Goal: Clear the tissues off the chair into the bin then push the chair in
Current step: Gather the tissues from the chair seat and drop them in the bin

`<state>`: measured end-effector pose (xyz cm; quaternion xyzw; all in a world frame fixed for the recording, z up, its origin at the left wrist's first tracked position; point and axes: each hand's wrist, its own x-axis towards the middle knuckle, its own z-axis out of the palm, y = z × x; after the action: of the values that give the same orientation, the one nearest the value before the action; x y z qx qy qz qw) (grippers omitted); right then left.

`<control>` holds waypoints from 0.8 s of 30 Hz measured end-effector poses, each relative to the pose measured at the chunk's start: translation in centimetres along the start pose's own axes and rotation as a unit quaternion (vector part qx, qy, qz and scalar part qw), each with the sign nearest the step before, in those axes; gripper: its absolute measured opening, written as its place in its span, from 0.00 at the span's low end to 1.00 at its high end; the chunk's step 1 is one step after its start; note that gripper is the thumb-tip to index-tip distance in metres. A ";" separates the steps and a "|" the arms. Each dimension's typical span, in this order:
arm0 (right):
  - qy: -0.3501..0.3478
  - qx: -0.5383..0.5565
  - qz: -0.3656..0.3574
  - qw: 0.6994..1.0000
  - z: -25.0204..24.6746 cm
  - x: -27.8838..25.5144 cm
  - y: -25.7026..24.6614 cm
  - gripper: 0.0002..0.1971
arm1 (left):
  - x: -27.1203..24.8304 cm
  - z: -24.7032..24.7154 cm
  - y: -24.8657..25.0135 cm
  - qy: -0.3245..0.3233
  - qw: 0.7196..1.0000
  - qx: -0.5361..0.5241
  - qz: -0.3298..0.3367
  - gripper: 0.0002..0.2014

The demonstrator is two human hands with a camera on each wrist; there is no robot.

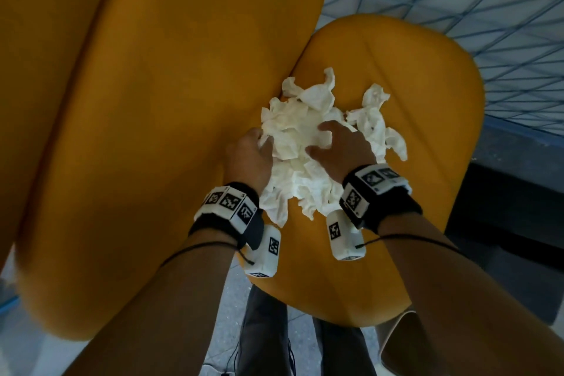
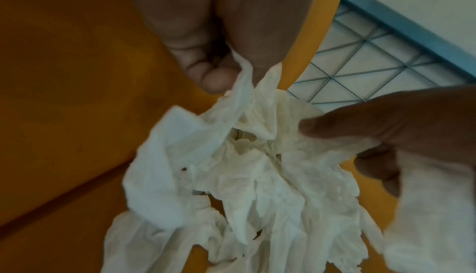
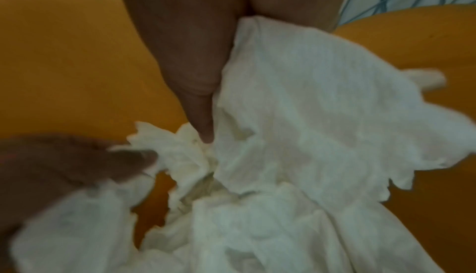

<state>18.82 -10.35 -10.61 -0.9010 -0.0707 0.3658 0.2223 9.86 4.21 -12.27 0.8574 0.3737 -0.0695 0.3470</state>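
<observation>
Left hand (image 1: 250,152): fingers pinch crumpled tissues (image 1: 308,143) | right hand (image 1: 341,149): fingers curl over same pile | on yellow chair (image 1: 412,94) seat

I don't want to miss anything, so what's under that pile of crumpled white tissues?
Around the crumpled white tissues only the mustard-yellow padded chair seat shows. Both the left hand and right hand grip the heap, which hides whatever lies beneath.
</observation>
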 end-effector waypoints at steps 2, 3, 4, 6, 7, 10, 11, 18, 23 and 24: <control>0.016 -0.028 0.006 0.999 0.5 0.3 -0.2 0.20 | -0.8 -0.7 -0.2 0.023 0.999 -0.020 0.015 0.17; 0.029 -0.024 0.005 0.999 0.5 0.3 -0.2 0.17 | -1.3 -1.0 -0.2 0.032 0.998 -0.041 0.021 0.16; 0.043 -0.009 0.005 0.999 0.4 0.2 -0.2 0.15 | -1.9 -1.4 -0.2 0.038 0.997 -0.065 0.027 0.16; 0.076 0.044 0.010 0.996 0.1 0.0 0.0 0.13 | -3.1 -2.1 -0.4 0.058 0.991 -0.112 0.038 0.13; 0.091 0.070 0.013 0.993 -0.2 -0.2 0.2 0.13 | -3.6 -2.4 -0.6 0.075 0.987 -0.136 0.044 0.12; 0.129 0.126 0.007 0.984 -1.3 -1.5 0.7 0.19 | -4.6 -3.0 -1.1 0.113 0.972 -0.205 0.022 0.17; 0.142 0.140 -0.003 0.980 -1.7 -1.9 0.9 0.20 | -4.9 -3.1 -1.1 0.120 0.968 -0.220 0.011 0.17; 0.200 0.357 0.019 0.912 -4.0 -4.4 3.0 0.14 | -5.2 -4.0 0.7 0.107 0.953 -0.284 -0.006 0.14; 0.225 0.412 0.023 0.883 -4.3 -5.7 5.2 0.09 | -4.2 -3.6 2.4 0.099 0.961 -0.257 0.007 0.11; 0.245 0.406 0.025 0.880 -4.2 -5.7 5.8 0.09 | -4.1 -3.2 2.8 0.086 0.964 -0.252 0.007 0.11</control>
<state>17.34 -18.61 -6.97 -0.7939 0.1635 0.1357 0.5697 8.40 2.53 -6.80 0.7474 0.4016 0.1035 0.5190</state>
